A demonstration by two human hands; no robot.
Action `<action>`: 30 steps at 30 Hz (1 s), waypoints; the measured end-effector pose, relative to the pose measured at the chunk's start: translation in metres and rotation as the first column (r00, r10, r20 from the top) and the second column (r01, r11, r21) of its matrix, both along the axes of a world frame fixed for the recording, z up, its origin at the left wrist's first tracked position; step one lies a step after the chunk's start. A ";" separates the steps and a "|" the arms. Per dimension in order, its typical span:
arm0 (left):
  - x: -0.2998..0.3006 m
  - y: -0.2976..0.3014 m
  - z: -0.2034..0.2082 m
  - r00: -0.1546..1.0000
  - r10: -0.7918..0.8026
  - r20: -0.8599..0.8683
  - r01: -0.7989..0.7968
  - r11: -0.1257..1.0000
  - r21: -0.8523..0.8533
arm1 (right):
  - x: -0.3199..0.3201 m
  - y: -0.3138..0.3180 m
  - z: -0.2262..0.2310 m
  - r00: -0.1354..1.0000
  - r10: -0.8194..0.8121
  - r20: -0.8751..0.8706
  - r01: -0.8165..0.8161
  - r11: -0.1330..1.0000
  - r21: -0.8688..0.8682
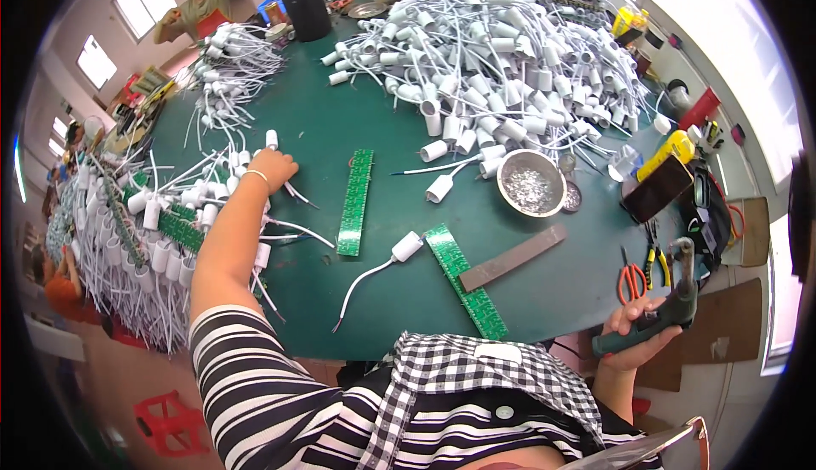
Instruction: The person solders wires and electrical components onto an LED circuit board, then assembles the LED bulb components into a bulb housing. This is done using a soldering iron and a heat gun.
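Green circuit board [354,206] flat on the desk [391,300], left of centre; second board [489,313] by the near edge, with one end of a dark bar [518,256] across it and a loose wired socket [406,246] at its far end. Left hand [270,171] at the socket pile [161,256] on the desk's left edge: fingers partly curled, can't tell if closed on anything. Right hand [637,351] at the near right corner, fingers wrapped round a pistol-grip tool [676,308]. Probably a pick from the pile: best to take one socket by its white body, ease leads out without tugging neighbours, keep tool tip clear of wires. Writing: none readable on boards, sockets or tool.
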State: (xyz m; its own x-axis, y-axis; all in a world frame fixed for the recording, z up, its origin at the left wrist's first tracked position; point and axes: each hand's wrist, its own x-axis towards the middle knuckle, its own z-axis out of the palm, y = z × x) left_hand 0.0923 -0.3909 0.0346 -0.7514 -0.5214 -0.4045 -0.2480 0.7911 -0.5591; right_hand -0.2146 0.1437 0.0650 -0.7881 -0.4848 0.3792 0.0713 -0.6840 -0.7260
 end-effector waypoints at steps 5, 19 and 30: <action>-0.010 -0.003 0.009 0.960 0.060 -0.272 -0.062 0.998 0.003 | -0.009 -0.012 -0.002 0.999 0.049 0.021 -0.049 0.999 -0.017; -0.346 -0.037 0.079 -0.063 0.640 -0.766 0.097 0.768 0.633 | -0.046 -0.035 -0.019 0.987 0.048 0.154 -0.042 0.998 -0.043; -0.191 0.088 0.037 0.495 0.554 -0.669 -0.048 0.786 0.616 | -0.051 -0.052 -0.028 0.977 0.081 0.196 -0.084 0.996 0.005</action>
State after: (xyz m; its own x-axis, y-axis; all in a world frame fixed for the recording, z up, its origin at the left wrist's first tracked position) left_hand -0.0986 -0.3026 0.0712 -0.6979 -0.7161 0.0135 -0.6455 0.6371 0.4212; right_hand -0.2656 0.0917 0.0368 -0.8036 -0.5550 0.2148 0.2685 -0.6602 -0.7015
